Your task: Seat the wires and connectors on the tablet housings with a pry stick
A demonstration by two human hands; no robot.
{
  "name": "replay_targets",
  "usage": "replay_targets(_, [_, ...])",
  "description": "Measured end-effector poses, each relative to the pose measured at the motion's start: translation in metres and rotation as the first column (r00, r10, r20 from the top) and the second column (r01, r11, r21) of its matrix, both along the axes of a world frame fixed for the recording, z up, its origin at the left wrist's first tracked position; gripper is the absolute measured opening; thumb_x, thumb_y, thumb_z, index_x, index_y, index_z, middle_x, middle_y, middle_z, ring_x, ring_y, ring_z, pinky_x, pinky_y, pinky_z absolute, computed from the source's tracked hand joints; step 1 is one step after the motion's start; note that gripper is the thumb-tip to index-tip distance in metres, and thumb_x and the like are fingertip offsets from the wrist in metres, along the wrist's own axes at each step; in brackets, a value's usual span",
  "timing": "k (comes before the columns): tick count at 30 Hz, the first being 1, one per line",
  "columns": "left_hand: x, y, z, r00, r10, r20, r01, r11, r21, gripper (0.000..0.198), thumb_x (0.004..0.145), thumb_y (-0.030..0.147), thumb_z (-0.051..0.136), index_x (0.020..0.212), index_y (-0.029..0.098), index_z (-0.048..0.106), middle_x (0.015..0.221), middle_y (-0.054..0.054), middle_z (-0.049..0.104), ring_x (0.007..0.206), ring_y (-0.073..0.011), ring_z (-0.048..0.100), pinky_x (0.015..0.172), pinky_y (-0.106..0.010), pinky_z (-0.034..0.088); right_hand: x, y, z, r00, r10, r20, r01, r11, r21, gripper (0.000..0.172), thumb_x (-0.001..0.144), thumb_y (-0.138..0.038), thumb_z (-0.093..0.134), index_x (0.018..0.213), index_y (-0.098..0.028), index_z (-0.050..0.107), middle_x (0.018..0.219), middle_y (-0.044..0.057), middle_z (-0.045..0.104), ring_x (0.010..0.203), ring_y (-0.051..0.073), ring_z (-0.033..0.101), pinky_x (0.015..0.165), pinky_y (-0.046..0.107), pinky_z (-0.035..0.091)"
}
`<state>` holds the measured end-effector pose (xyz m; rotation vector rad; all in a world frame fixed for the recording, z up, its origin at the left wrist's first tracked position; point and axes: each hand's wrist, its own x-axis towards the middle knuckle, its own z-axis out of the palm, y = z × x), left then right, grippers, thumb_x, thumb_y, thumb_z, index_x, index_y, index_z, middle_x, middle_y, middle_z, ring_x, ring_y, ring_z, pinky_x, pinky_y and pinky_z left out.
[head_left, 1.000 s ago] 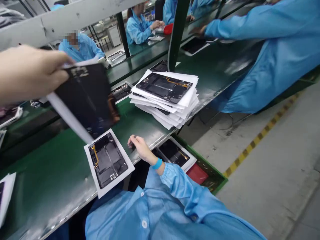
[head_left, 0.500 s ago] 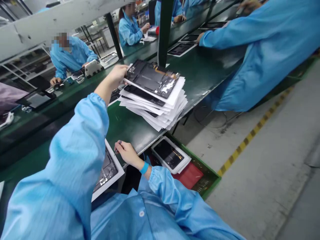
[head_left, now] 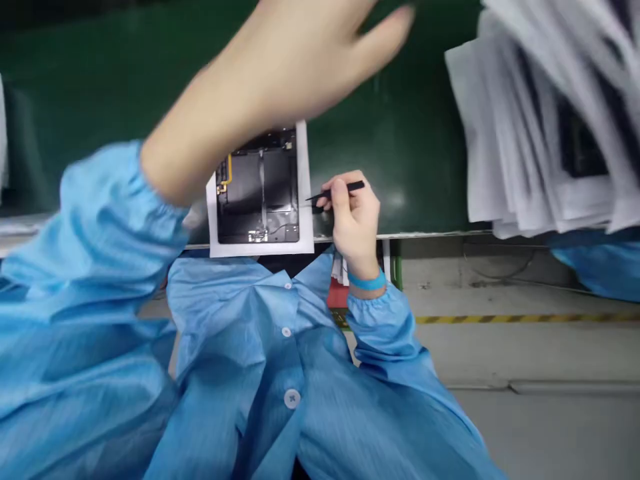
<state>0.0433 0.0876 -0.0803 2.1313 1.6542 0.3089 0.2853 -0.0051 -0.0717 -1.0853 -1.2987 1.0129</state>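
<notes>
My left hand [head_left: 320,60] is raised over the bench, blurred, its thumb stretched well away from the palm. The other fingertips run past the top edge; nothing shows in this hand. Below its wrist lies an opened tablet housing [head_left: 245,197], black inside with an orange-yellow flex cable, on a white sheet [head_left: 260,249]. The hand and wrist hide the upper part of the housing. Beside its right edge, my right hand [head_left: 356,217] is closed around black tweezers [head_left: 355,186], the tips pointing left over the sheet's margin.
On the right of the green bench [head_left: 415,153] stands a tall, blurred stack of white sheets [head_left: 500,140] with dark panels between them. Under the bench edge is a crate holding something red [head_left: 338,293]. Yellow-black floor tape [head_left: 475,319] runs behind. Another blue garment [head_left: 600,267] shows at right.
My left hand has left the tablet housing on top of the stack and moved back over the bench before me. The view has swung down and left. My right hand keeps the tweezers.
</notes>
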Motion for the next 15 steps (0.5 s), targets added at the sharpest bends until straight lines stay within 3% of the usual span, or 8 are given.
replay_targets(3, [-0.028, -0.046, 0.0, 0.997, -0.055, 0.056, 0.054, 0.998, 0.021, 0.038, 0.109, 0.052, 0.068, 0.142, 0.034, 0.076, 0.144, -0.008, 0.073, 0.153, -0.0424, 0.059, 0.114, -0.065, 0.056, -0.006, -0.01, 0.011, 0.97, 0.169, 0.175, -0.174, 0.985, 0.012, 0.045, 0.118, -0.062, 0.056, 0.103, -0.023, 0.072, 0.09, -0.002, 0.073, 0.08, 0.012, 0.075, 0.076, 0.028, 0.058])
replay_targets(6, [-0.042, -0.102, 0.007, 0.985, -0.133, 0.108, 0.128, 0.99, 0.052, 0.034, 0.108, 0.05, 0.069, 0.14, 0.039, 0.077, 0.145, -0.006, 0.074, 0.153, -0.0397, 0.06, 0.118, -0.066, 0.054, -0.014, -0.012, 0.018, 0.865, 0.371, 0.339, -0.395, 0.919, 0.003, 0.043, 0.121, -0.056, 0.053, 0.103, -0.023, 0.073, 0.095, 0.0, 0.077, 0.084, 0.013, 0.077, 0.085, 0.032, 0.061])
replay_targets(9, [-0.046, -0.146, 0.015, 0.962, -0.244, 0.122, 0.22, 0.959, 0.18, 0.028, 0.114, 0.039, 0.06, 0.137, 0.04, 0.077, 0.148, -0.003, 0.076, 0.149, -0.0338, 0.065, 0.12, -0.063, 0.054, -0.019, -0.011, 0.017, 0.816, 0.407, 0.411, -0.445, 0.895, -0.003, 0.04, 0.122, -0.05, 0.052, 0.103, -0.022, 0.074, 0.096, 0.0, 0.077, 0.088, 0.014, 0.078, 0.091, 0.034, 0.061])
replay_targets(12, [-0.043, -0.161, 0.018, 0.957, -0.261, 0.124, 0.234, 0.952, 0.197, 0.03, 0.115, 0.037, 0.058, 0.138, 0.04, 0.078, 0.152, -0.002, 0.074, 0.148, -0.0331, 0.067, 0.12, -0.062, 0.055, -0.02, -0.013, 0.015, 0.828, 0.389, 0.404, -0.414, 0.91, -0.028, 0.043, 0.123, -0.05, 0.049, 0.103, -0.021, 0.075, 0.096, -0.001, 0.075, 0.087, 0.013, 0.078, 0.087, 0.033, 0.061])
replay_targets(15, [-0.041, -0.155, 0.019, 0.956, -0.249, 0.154, 0.241, 0.968, 0.069, 0.033, 0.114, 0.043, 0.058, 0.14, 0.042, 0.077, 0.156, -0.002, 0.072, 0.154, -0.0365, 0.064, 0.123, -0.066, 0.054, -0.019, -0.017, 0.013, 0.816, 0.392, 0.424, -0.408, 0.911, -0.057, 0.046, 0.123, -0.054, 0.047, 0.103, -0.022, 0.074, 0.094, -0.001, 0.074, 0.087, 0.014, 0.077, 0.094, 0.038, 0.063])
